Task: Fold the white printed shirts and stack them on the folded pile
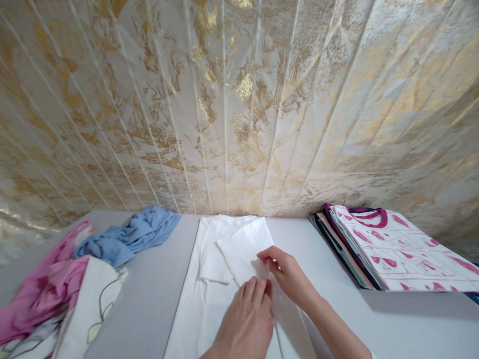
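A white T-shirt (pixel 213 299) lies on the table in front of me, its sides and sleeves folded inward over its middle. My left hand (pixel 249 311) rests palm down on the shirt with its fingers stretched forward over the folded layers. Just beyond it to the right, my right hand (pixel 282 269) has its thumb and fingers closed in a pinch at the shirt's right folded edge. The fabric between those fingertips is partly hidden.
Several folded garments are stacked at the right, topped by a white shirt with pink print (pixel 407 254). At the left lie a crumpled blue garment (pixel 130 234), a pink garment (pixel 56 284) and a white printed cloth (pixel 95 299). A gold-patterned curtain (pixel 239 124) hangs behind the table (pixel 157 289).
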### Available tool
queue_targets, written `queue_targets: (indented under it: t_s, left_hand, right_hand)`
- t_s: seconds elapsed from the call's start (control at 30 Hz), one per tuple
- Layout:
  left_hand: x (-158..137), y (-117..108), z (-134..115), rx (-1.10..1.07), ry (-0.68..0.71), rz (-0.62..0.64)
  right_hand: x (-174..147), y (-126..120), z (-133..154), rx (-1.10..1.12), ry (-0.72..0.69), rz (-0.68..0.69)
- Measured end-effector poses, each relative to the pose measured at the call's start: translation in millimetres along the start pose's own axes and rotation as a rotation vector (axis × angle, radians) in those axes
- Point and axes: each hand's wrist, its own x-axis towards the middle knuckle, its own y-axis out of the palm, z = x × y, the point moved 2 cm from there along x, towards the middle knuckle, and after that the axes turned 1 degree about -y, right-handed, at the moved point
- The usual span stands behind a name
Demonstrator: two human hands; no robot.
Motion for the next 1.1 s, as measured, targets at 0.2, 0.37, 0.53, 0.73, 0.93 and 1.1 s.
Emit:
queue_targets:
  t_s: [0.2, 0.37, 0.53, 0.73, 0.93, 1.1]
  left_hand:
    - [-1, 13, 2, 0.075, 0.058, -0.009]
    - [-7, 24, 0, 0.076, 0.079, -0.013]
    - [-11, -4, 8, -0.059, 0.107, 0.093]
    - [-18, -55, 67, -0.085, -0.058, -0.041]
    - [-45, -29, 106, 0.101, -0.013, -0.074]
    - [-50, -21, 105, 0.125, 0.005, -0.087]
  right_hand:
    - [42, 27, 10, -0.153, -0.295, 0.246]
    - [70, 62, -2, -0.343, -0.431, 0.362]
    - [72, 66, -3, -0.429, -0.437, 0.356]
    - [69, 64, -2, -0.450, -0.440, 0.364]
    - [71, 65, 0, -0.452, -0.423, 0.366]
    - [51, 58, 0, -0.497, -0.298, 0.249]
